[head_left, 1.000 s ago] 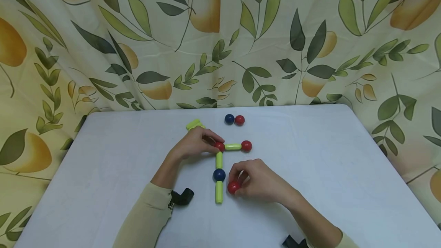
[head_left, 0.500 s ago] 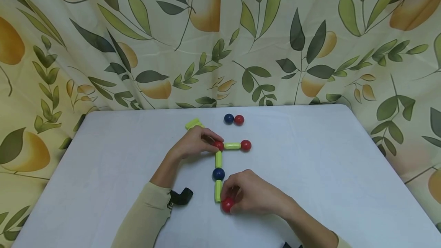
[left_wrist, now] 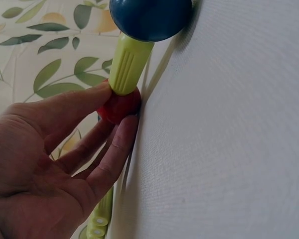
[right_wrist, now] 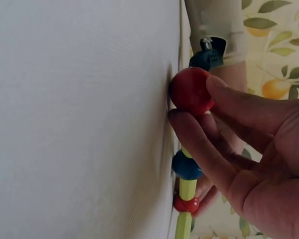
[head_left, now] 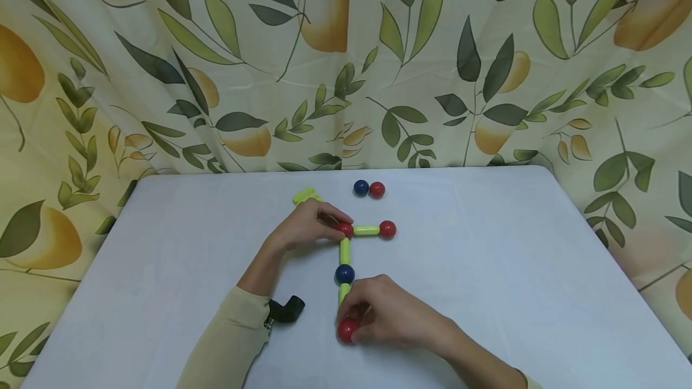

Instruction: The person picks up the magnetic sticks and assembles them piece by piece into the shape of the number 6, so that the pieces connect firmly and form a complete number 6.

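My left hand (head_left: 308,224) pinches a red ball (left_wrist: 120,107) at the corner of a chain of balls and yellow-green rods. From that ball one rod (head_left: 366,230) runs right to another red ball (head_left: 387,229). A second rod (head_left: 345,251) runs toward me to a dark blue ball (head_left: 345,274). Below the blue ball a third rod (head_left: 343,293) is partly covered by my right hand (head_left: 391,314). That hand holds a red ball (right_wrist: 192,91) between thumb and fingers at the rod's near end. Whether ball and rod touch is hidden by my fingers.
Behind my left hand lie yellow-green rods (head_left: 306,194), partly hidden. A loose blue ball (head_left: 361,188) and red ball (head_left: 377,189) sit side by side near the back edge of the white-covered table (head_left: 486,257). A patterned curtain (head_left: 346,77) hangs behind.
My right hand has moved the red ball toward me and left, from beside the near rod to its near end. My left hand keeps its hold on the corner ball.
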The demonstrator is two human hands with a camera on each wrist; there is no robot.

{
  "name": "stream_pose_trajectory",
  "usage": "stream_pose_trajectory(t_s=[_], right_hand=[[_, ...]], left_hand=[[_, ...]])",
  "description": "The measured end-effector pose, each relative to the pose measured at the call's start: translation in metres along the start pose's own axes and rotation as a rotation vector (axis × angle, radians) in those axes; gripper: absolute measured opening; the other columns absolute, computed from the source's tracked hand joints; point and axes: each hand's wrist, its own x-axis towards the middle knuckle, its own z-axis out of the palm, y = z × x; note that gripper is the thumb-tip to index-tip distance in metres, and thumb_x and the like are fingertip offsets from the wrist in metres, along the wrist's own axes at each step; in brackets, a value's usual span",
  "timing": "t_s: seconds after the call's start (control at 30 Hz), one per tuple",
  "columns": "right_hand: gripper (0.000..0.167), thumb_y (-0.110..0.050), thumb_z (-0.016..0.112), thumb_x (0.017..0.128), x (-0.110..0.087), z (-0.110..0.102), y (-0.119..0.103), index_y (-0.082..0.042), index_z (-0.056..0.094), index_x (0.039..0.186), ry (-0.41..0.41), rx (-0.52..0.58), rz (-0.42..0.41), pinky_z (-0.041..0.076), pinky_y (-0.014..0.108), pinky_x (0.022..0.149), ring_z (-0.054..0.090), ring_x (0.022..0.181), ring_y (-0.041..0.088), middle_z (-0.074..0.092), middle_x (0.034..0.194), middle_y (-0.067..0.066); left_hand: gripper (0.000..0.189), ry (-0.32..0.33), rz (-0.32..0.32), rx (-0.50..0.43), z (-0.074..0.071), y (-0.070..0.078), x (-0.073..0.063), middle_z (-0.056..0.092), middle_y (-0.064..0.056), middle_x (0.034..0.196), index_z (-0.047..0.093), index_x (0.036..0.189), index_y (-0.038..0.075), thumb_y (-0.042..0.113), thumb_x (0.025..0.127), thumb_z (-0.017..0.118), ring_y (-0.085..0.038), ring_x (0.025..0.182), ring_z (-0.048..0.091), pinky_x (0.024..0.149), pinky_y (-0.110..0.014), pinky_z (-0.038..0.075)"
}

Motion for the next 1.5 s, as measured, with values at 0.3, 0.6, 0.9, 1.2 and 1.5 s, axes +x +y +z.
stream_pose_trajectory(t_s=[0.3, 0.6, 0.9, 1.2, 1.5], right_hand=[[0.022, -0.006, 0.087, 0.082, 0.001, 0.002, -0.002, -0.018, 0.08, 0.099, 0.035, -0.028, 0.034, 0.057, 0.019, 0.075, 0.062, 0.082, 0.003, 0.065, 0.09, -0.011], [0.02, -0.008, 0.088, 0.082, 0.003, 0.004, -0.004, -0.016, 0.081, 0.099, 0.042, -0.015, 0.039, 0.057, 0.019, 0.074, 0.063, 0.08, 0.002, 0.065, 0.09, -0.01], [0.02, -0.011, 0.089, 0.081, 0.002, 0.003, -0.003, -0.017, 0.08, 0.099, 0.049, -0.012, 0.032, 0.058, 0.02, 0.074, 0.063, 0.08, 0.004, 0.065, 0.089, -0.011], [0.022, -0.011, 0.086, 0.085, 0.0, -0.02, 0.008, -0.013, 0.079, 0.105, 0.153, 0.004, 0.014, 0.059, 0.023, 0.076, 0.067, 0.081, 0.008, 0.073, 0.095, 0.0], [0.025, -0.009, 0.082, 0.088, 0.008, -0.063, 0.027, -0.009, 0.077, 0.113, 0.515, -0.071, 0.138, 0.062, 0.035, 0.085, 0.066, 0.095, 0.021, 0.074, 0.107, 0.009]], left_hand=[[0.029, 0.002, 0.018, 0.005, 0.0, -0.001, 0.0, 0.078, 0.004, 0.108, 0.082, 0.114, 0.019, 0.013, 0.087, 0.085, -0.014, 0.102, 0.069, 0.091, -0.032, 0.056], [0.029, 0.002, 0.006, 0.007, 0.0, -0.003, 0.001, 0.077, 0.004, 0.108, 0.082, 0.114, 0.02, 0.014, 0.087, 0.085, -0.015, 0.103, 0.069, 0.09, -0.031, 0.056], [0.028, 0.003, 0.0, 0.004, 0.0, -0.001, 0.0, 0.078, 0.004, 0.108, 0.082, 0.113, 0.021, 0.013, 0.086, 0.085, -0.014, 0.103, 0.069, 0.091, -0.032, 0.056], [0.029, -0.012, 0.031, -0.009, 0.001, -0.004, 0.002, 0.079, 0.001, 0.109, 0.081, 0.115, 0.017, 0.012, 0.087, 0.085, -0.014, 0.101, 0.07, 0.093, -0.032, 0.056], [0.03, -0.013, 0.021, -0.002, 0.001, -0.001, -0.001, 0.078, 0.002, 0.111, 0.081, 0.117, 0.018, 0.011, 0.088, 0.084, -0.016, 0.103, 0.07, 0.092, -0.032, 0.057]])
